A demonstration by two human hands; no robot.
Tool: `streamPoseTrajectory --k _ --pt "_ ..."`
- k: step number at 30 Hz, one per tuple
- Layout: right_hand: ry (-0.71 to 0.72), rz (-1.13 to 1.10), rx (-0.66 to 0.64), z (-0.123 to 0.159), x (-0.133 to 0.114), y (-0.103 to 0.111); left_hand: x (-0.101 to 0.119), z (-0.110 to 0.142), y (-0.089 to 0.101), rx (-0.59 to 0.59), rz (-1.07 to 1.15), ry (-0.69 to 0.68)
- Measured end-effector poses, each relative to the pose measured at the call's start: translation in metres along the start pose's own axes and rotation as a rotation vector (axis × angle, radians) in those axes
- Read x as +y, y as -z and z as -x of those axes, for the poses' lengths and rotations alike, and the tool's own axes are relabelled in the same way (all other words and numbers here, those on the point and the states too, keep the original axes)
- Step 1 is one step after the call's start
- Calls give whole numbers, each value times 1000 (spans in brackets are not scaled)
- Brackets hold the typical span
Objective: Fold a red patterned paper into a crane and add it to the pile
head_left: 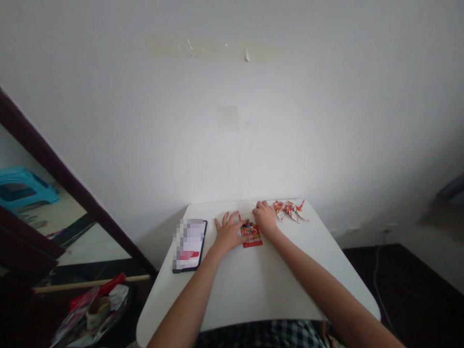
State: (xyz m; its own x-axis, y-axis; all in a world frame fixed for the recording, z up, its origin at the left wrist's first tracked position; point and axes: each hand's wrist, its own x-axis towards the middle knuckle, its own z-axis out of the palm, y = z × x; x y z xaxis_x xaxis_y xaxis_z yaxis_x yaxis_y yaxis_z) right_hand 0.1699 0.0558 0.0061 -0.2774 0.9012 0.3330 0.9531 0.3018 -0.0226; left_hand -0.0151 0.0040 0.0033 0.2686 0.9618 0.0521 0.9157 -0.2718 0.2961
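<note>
A small red printed sheet of paper [253,240] lies on the white table [246,285] between my hands. My left hand [227,233] is spread out at its left side, with thumb and index finger reaching over the print. At the paper's upper right edge, my right hand [266,219] has its fingers curled together, closed on that edge; the fingertips are partly hidden. Just right of this hand sit several folded paper pieces [290,210] with pointed ends, red and white like the sheet.
A smartphone [190,245], its screen partly blurred out, lies at the table's left side. The wall [232,159] rises behind the table. On the left are a dark-framed mirror [72,174] and a bin with a plastic bag [96,309]. A cable [377,275] hangs at right.
</note>
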Motion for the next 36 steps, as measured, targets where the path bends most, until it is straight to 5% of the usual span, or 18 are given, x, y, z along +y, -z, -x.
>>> streamPoseTrajectory --k 5,11,18,23,28,32,36 --pt "-29 -100 21 3 4 -2 -7 -1 -1 13 25 2" --pt "329 -288 21 20 26 -10 -18 -7 -5 24 43 18" --pt "283 -312 68 55 40 8 -34 -10 1 248 19 50" --pt "286 -332 57 73 37 16 -31 -11 1 323 33 -45" --pt "277 -339 76 74 38 10 -23 -9 0 190 95 -208" --pt "274 -348 90 76 39 11 -19 -7 1 40 97 -192" --pt "261 -341 88 78 39 12 -19 -7 1 20 123 -174"
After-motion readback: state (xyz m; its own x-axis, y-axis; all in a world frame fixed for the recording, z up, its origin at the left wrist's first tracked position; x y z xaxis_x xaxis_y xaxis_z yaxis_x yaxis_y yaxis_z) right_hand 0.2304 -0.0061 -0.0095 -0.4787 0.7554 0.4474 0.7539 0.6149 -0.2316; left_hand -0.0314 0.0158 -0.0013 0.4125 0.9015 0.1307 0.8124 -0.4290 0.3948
